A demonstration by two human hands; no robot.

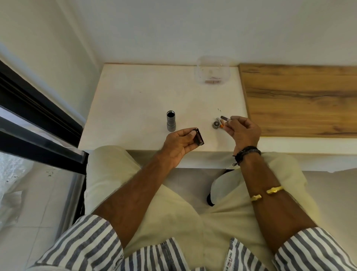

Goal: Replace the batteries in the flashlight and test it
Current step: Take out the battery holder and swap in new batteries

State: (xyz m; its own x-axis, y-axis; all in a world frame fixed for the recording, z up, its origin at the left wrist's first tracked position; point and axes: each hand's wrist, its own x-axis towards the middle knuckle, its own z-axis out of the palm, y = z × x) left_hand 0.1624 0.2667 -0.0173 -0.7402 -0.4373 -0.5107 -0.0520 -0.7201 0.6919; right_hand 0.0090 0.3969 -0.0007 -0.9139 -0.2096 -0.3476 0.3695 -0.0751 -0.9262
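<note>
The grey flashlight body (171, 123) stands upright on the white table (139, 100), its open dark end facing up. My left hand (178, 144) holds a dark battery holder (257, 0) over the table's front edge, just right of the flashlight body. My right hand (242, 130) pinches a slim dark battery (225, 118) by one end. Right below that battery, a round grey end cap (215, 124) and orange-tipped batteries (221, 123) lie on the table.
A clear plastic container (212, 70) sits at the table's far edge near the wall. A wooden board (301, 100) adjoins the table on the right. A dark-framed glass door (38, 123) stands to the left. My legs are under the table's front edge.
</note>
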